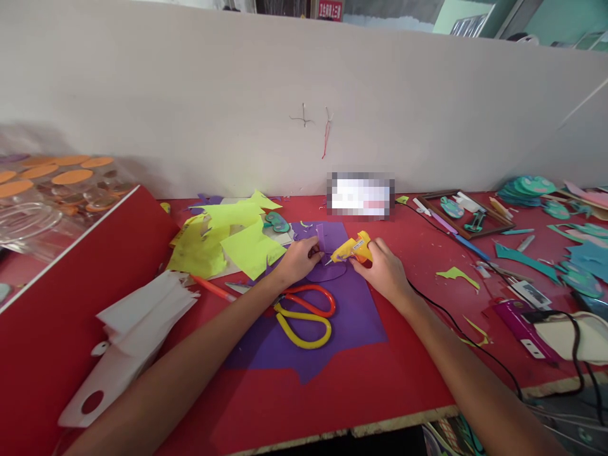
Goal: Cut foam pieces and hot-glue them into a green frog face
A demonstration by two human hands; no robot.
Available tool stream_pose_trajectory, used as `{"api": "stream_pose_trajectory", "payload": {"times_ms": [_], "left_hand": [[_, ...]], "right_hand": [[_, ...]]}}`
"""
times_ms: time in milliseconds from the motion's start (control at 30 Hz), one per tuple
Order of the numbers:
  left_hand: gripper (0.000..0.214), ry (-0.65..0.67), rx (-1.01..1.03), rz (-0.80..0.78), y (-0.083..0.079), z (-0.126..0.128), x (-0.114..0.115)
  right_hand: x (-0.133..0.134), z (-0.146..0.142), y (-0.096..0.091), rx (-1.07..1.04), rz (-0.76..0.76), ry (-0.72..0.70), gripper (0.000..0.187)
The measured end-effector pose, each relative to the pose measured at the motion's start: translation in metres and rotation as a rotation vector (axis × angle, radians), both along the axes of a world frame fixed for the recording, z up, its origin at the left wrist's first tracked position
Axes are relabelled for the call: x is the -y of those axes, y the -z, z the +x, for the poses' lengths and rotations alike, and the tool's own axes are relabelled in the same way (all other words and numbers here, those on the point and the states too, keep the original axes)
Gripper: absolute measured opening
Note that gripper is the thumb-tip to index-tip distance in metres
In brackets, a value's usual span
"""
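Note:
My right hand [384, 269] grips a yellow glue gun [352, 249], its nozzle pointing left and down at a small purple foam piece [321, 238]. My left hand [299, 258] pinches that purple piece, holding it over a large purple foam sheet [351, 316] on the red table [370, 386]. A rounded purple cut-out lies just below the nozzle. Scissors with orange and yellow handles [306, 313] rest on the purple sheet under my left forearm. The glue gun's black cord [456, 326] trails right under my right forearm.
Yellow-green foam scraps [228, 237] lie at left, white paper pieces [137, 316] nearer. An orange pen [213, 289] sits beside them. At right are teal cut-outs [525, 188], a wooden tray [458, 212], a purple tool [520, 326] and cords. A white partition wall stands behind.

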State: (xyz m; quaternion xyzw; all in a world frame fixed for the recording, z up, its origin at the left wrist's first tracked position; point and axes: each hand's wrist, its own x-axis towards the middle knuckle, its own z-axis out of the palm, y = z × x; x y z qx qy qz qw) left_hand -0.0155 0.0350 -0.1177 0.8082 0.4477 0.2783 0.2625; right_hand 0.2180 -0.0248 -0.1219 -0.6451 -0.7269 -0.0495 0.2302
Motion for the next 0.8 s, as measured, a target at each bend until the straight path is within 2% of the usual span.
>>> {"api": "stream_pose_trajectory", "payload": {"times_ms": [167,333,800], "left_hand": [[0.011,0.004,-0.023,-0.007,-0.0021,-0.0001,0.0013],[0.015,0.011,-0.034,0.078,-0.0028,0.0009,0.0012],[0.014,0.016,-0.066,0.059,-0.0002,-0.0002,-0.0001]], "right_hand": [[0.0008,-0.0009,-0.0018,0.053,-0.022,0.011,0.028],[0.0010,-0.0013,-0.0021,0.067,-0.030,0.012,0.029],[0.0030,0.0036,-0.0052,0.046,-0.013,0.037,0.022]]}}
